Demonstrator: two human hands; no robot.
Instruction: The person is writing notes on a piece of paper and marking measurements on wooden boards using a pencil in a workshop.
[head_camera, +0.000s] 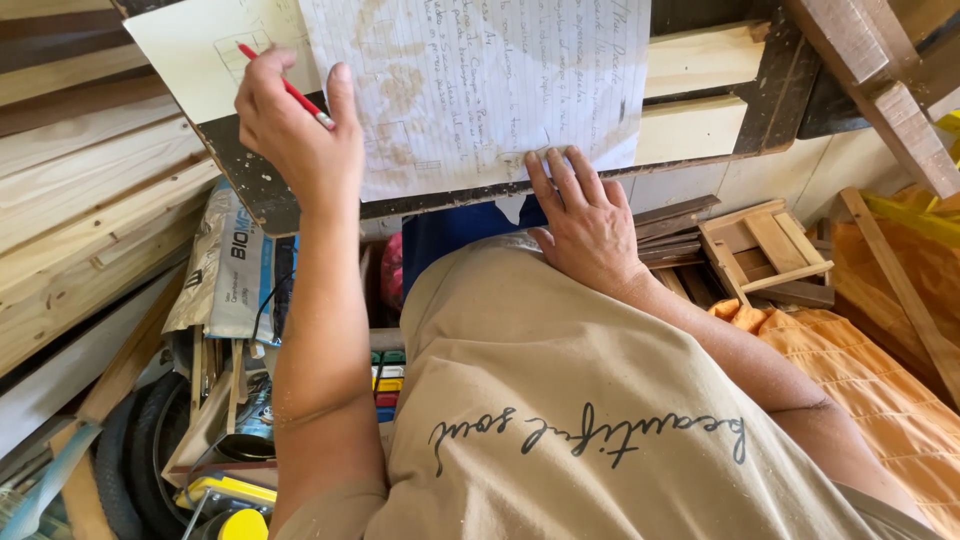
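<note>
Your left hand (295, 125) is up at the board (250, 190), fingers curled round a red pencil (290, 92) held between thumb and forefingers, its tip pointing down and right toward the edge of the lined sheet (470, 90). Behind the knuckles lies a plain card (195, 50) with a small sketch on it, just beside the sheet and partly under it.

Your right hand (585, 220) lies flat and spread, holding nothing, its fingertips pressed on the lower right corner of the sheet where that meets the board's dark, paint-flecked rim (the heel of the hand hangs off the edge, over your shirt (590, 400)). The sheet itself is handwritten and stained brown in patches, and it sits tilted across the board.

Pale planks (80, 190) run along your left. Below them a plastic bag (235, 265) leans over a clutter of sticks, a tyre (125, 460) and a yellow tool (225, 495). A small stack of coloured blocks (388, 385) shows between your arm and your shirt. To your right, a small wooden frame (765, 250) rests on dark slats, with orange cloth (880, 380) spread under your forearm.
</note>
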